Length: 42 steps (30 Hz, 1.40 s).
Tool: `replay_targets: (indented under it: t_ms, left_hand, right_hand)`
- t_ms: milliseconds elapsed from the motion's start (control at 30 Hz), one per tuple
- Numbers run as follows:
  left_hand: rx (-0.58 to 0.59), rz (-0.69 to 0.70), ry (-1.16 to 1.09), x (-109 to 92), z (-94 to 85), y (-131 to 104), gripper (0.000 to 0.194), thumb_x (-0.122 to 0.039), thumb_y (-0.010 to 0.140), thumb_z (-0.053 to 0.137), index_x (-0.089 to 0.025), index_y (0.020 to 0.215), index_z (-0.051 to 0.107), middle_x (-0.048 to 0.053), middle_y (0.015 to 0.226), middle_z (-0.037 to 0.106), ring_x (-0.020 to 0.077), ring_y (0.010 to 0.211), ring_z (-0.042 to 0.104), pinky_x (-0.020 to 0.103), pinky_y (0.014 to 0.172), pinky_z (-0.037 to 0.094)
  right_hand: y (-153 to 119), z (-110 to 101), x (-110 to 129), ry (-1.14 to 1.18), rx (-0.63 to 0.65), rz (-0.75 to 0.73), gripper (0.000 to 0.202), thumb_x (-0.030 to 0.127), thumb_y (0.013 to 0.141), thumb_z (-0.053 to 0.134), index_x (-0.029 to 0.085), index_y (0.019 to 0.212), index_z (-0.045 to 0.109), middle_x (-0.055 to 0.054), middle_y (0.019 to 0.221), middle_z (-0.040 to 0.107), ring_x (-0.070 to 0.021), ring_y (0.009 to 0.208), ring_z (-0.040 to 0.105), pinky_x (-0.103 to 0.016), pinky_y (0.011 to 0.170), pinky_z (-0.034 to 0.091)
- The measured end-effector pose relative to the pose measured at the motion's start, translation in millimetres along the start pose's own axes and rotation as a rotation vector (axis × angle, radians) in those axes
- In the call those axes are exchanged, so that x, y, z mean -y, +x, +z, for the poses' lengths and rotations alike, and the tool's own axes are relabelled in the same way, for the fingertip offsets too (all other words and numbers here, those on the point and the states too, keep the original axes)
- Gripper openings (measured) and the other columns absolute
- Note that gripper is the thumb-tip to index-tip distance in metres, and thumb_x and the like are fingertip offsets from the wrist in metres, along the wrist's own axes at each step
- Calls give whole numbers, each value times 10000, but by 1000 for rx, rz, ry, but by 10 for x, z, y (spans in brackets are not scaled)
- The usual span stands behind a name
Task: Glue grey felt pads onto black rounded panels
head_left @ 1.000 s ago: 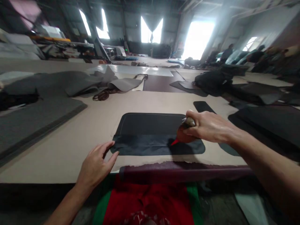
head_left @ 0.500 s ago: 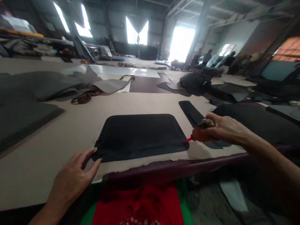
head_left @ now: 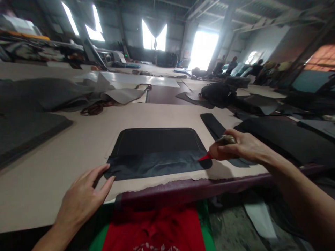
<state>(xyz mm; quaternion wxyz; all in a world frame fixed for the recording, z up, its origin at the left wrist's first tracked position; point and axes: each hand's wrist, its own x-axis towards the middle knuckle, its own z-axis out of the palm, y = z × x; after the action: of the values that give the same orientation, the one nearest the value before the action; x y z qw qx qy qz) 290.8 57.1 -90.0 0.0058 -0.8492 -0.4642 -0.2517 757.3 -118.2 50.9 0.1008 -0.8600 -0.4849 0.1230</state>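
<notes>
A black panel with rounded corners [head_left: 157, 139] lies flat on the pale table surface [head_left: 86, 146]. Across its near part runs a smoother, slightly wrinkled black strip [head_left: 154, 165]. My left hand [head_left: 83, 191] rests at the left end of the strip, thumb and fingers apart, fingertips touching its edge. In my right hand [head_left: 232, 146] is a bottle with a red pointed nozzle [head_left: 205, 157], its tip at the right end of the strip. Whether the tip touches the strip I cannot tell.
Long black pieces [head_left: 213, 127] lie right of the panel. Dark material [head_left: 288, 139] is piled farther right, grey sheets [head_left: 52, 92] at the left. Maroon material [head_left: 183, 190] hangs along the near edge. People [head_left: 231, 64] are in the far right background.
My right hand and the bottle have moved slightly left, bringing the red nozzle farther over the strip. My left hand stays at the strip's left end.
</notes>
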Motion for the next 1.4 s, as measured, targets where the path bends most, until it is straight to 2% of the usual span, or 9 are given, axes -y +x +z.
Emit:
replay_targets:
  t_ms: [233, 400, 600, 733, 1000, 1100, 1267, 1400]
  left_hand:
    - [-7, 4, -20, -13, -13, 2, 541, -612, 940, 414, -183, 1207, 607, 112, 1167, 665, 313, 1056, 632, 473, 969, 506]
    - [-14, 2, -40, 9, -13, -19, 460, -522, 938, 499, -183, 1235, 591, 98, 1184, 658, 291, 1077, 624, 441, 996, 491]
    - [-51, 35, -51, -12, -16, -23, 401, -442, 928, 558, -161, 1210, 605, 98, 1158, 672, 273, 1060, 634, 420, 1010, 489]
    - [-58, 33, -58, -25, -22, -25, 389, -423, 923, 576, -166, 1214, 602, 86, 1159, 677, 268, 1067, 634, 422, 1010, 491]
    - [-50, 21, -55, -30, -42, -30, 370, -355, 904, 620, -165, 1220, 584, 81, 1158, 680, 265, 1072, 626, 434, 1010, 487]
    - [-54, 15, -81, -37, -58, -35, 364, -319, 897, 629, -166, 1222, 572, 72, 1174, 677, 252, 1085, 619, 425, 1012, 487]
    - [-12, -38, -109, -66, -88, -52, 366, -312, 890, 619, -170, 1226, 579, 75, 1184, 670, 256, 1101, 611, 447, 1067, 460]
    - [-17, -40, -110, -90, -87, -33, 369, -319, 887, 569, -163, 1221, 584, 72, 1187, 678, 255, 1100, 621, 471, 1099, 444]
  right_hand:
    - [25, 64, 577, -5, 38, -137, 330, 457, 790, 606, 220, 1016, 570, -28, 831, 646, -205, 749, 589, -282, 610, 362]
    - [121, 217, 901, 44, 53, -253, 286, 417, 764, 629, 215, 958, 571, -7, 768, 621, -181, 692, 559, -276, 577, 328]
    - [234, 378, 1279, 70, 60, -382, 298, 426, 755, 643, 229, 967, 576, -3, 789, 615, -177, 718, 548, -272, 585, 319]
    - [255, 440, 1523, 63, 84, -424, 330, 445, 766, 642, 239, 1018, 589, -3, 808, 624, -176, 717, 547, -273, 580, 311]
    - [267, 663, 2051, 116, 111, -538, 335, 452, 759, 654, 234, 1002, 580, -3, 809, 628, -168, 695, 540, -268, 577, 295]
    - [265, 758, 2249, 116, 87, -596, 332, 457, 774, 644, 236, 1013, 574, -12, 806, 634, -176, 705, 546, -271, 595, 297]
    - [235, 872, 2482, 117, 53, -669, 331, 473, 762, 655, 251, 982, 545, -2, 766, 615, -175, 665, 521, -275, 573, 281]
    - [226, 914, 2489, 161, 50, -679, 320, 470, 753, 668, 255, 953, 543, 12, 741, 603, -170, 649, 512, -282, 567, 279]
